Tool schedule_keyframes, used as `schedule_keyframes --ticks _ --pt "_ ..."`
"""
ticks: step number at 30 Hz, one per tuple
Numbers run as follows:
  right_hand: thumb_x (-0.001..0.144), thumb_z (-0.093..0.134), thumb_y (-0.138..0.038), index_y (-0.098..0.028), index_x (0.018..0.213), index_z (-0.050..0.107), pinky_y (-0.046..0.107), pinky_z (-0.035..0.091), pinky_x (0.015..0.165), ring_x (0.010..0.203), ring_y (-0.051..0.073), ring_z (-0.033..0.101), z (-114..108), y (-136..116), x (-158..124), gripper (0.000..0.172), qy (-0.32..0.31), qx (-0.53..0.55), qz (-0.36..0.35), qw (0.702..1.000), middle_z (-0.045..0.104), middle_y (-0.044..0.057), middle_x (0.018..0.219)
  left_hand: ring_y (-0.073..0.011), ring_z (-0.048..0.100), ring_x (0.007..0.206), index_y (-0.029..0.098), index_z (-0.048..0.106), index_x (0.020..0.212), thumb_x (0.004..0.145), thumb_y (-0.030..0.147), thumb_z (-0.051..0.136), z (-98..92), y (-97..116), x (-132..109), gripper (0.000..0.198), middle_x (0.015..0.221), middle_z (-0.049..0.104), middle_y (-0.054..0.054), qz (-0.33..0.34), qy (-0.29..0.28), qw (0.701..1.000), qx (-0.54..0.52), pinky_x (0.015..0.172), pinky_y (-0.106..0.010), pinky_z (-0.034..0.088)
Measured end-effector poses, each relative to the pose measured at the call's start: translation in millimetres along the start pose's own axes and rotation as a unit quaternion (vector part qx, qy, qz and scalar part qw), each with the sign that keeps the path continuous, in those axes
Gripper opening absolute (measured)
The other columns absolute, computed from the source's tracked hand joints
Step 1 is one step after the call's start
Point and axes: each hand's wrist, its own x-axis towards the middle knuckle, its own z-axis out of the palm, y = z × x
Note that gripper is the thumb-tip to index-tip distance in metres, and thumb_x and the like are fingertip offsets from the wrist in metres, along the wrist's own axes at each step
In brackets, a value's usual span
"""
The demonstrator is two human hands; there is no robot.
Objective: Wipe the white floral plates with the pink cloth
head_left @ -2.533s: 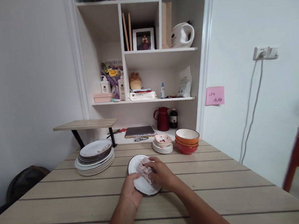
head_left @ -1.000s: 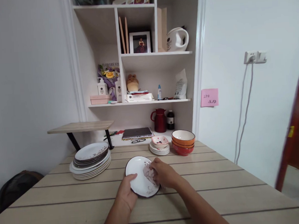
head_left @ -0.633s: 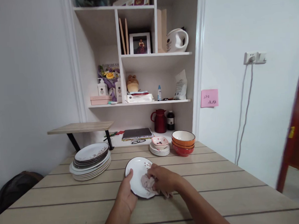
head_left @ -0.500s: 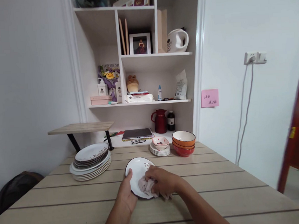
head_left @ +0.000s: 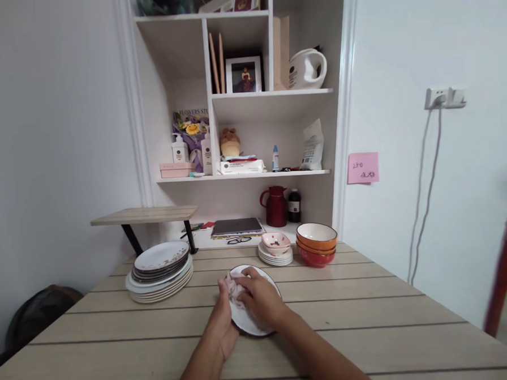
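A white plate with a dark rim (head_left: 264, 278) is held low over the slatted table in front of me. My left hand (head_left: 223, 322) grips its left edge, with the thumb on top and the fingers underneath, out of sight. Pressed to the plate's upper left part is a crumpled pale cloth (head_left: 234, 289). My right hand (head_left: 261, 296) has its fingers closed on this cloth and covers much of the plate's face.
Stacked plates (head_left: 160, 283) stand at the left, near a raised wooden shelf (head_left: 146, 215) on black legs. Small dishes (head_left: 276, 257) and orange and red bowls (head_left: 317, 244) are stacked at the back right. Behind the table, a red jug (head_left: 275, 207) and glasses (head_left: 239, 240) rest on a white ledge.
My right hand has moved the cloth from the plate's lower right part to its upper left edge. The plate and left hand have shifted slightly right in view.
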Motion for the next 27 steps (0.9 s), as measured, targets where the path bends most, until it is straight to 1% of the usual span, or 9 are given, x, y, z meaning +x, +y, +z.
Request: schedule_keyframes --ticks 4,7,10,13,17,20,22,24,27 --pt "0.087 0.048 -0.023 -0.030 0.119 0.061 0.027 0.040 0.085 0.105 0.019 0.056 -4 7 9 0.036 0.044 -0.067 0.056 0.995 0.051 0.004 0.128 -0.0288 0.060 0.115 0.021 0.051 0.133 0.081 0.057 0.052 -2.5 -3 0 0.063 0.124 0.065 -0.014 -0.006 -0.010 1.000 0.021 0.102 -0.044 0.041" --pt "0.088 0.048 -0.024 -0.031 0.121 0.059 0.026 0.041 0.078 0.105 0.020 0.056 -12 14 10 0.035 0.055 -0.110 0.091 0.988 0.051 0.004 0.130 -0.0303 0.057 0.118 0.019 0.051 0.134 0.078 0.058 0.055 -7.1 -4 3 0.067 0.123 0.065 -0.016 -0.010 -0.011 0.999 0.032 0.105 -0.046 0.038" --pt "0.087 0.047 -0.021 -0.030 0.118 0.060 0.026 0.041 0.071 0.101 0.021 0.058 -23 21 6 0.035 0.038 -0.143 0.134 0.980 0.052 0.005 0.128 -0.0317 0.055 0.121 0.018 0.049 0.135 0.078 0.059 0.056 -10.1 -4 7 0.071 0.124 0.064 -0.017 -0.017 0.004 1.000 0.026 0.106 -0.048 0.035" --pt "0.083 0.047 -0.017 -0.028 0.116 0.061 0.028 0.039 0.067 0.092 0.023 0.061 -36 27 -1 0.037 -0.018 -0.177 0.161 0.971 0.055 0.009 0.123 -0.0326 0.054 0.122 0.019 0.048 0.137 0.077 0.059 0.057 -10.9 -4 9 0.072 0.127 0.063 -0.016 -0.022 0.028 0.999 0.009 0.107 -0.050 0.034" --pt "0.072 0.059 -0.016 -0.027 0.105 0.067 0.029 0.037 0.063 0.084 0.024 0.062 -50 30 -15 0.036 -0.101 -0.196 0.135 0.966 0.062 0.009 0.109 -0.0331 0.053 0.123 0.018 0.047 0.137 0.078 0.057 0.057 -11.9 -6 10 0.071 0.128 0.062 -0.016 -0.011 0.035 0.999 -0.016 0.107 -0.050 0.034" --pt "0.063 0.068 -0.020 -0.029 0.095 0.071 0.027 0.035 0.061 0.079 0.022 0.061 -53 22 -25 0.033 -0.176 -0.173 0.068 0.967 0.066 0.005 0.098 -0.0330 0.053 0.123 0.015 0.049 0.136 0.079 0.056 0.056 -14.6 -8 12 0.071 0.126 0.062 -0.018 -0.005 0.011 0.999 -0.037 0.107 -0.049 0.035" --pt "0.062 0.069 -0.022 -0.029 0.096 0.071 0.026 0.034 0.061 0.080 0.022 0.060 -48 14 -27 0.035 -0.199 -0.150 0.025 0.968 0.066 0.004 0.098 -0.0327 0.054 0.121 0.014 0.050 0.134 0.079 0.058 0.054 -16.2 -8 12 0.071 0.124 0.064 -0.018 -0.012 -0.007 0.999 -0.042 0.106 -0.048 0.036" --pt "0.065 0.066 -0.020 -0.029 0.099 0.070 0.025 0.035 0.064 0.085 0.021 0.059 -39 4 -24 0.035 -0.170 -0.120 0.006 0.978 0.064 0.004 0.100 -0.0324 0.057 0.118 0.014 0.052 0.133 0.079 0.061 0.051 -15.9 -8 12 0.072 0.121 0.066 -0.018 -0.022 -0.016 0.999 -0.037 0.104 -0.048 0.039" --pt "0.074 0.060 -0.021 -0.028 0.107 0.067 0.025 0.037 0.072 0.093 0.019 0.057 -22 -8 -10 0.035 -0.088 -0.074 0.024 0.993 0.061 0.004 0.106 -0.0318 0.060 0.114 0.014 0.053 0.131 0.080 0.062 0.048 -10.7 -6 9 0.070 0.118 0.067 -0.018 -0.016 -0.011 0.999 -0.027 0.100 -0.046 0.042"
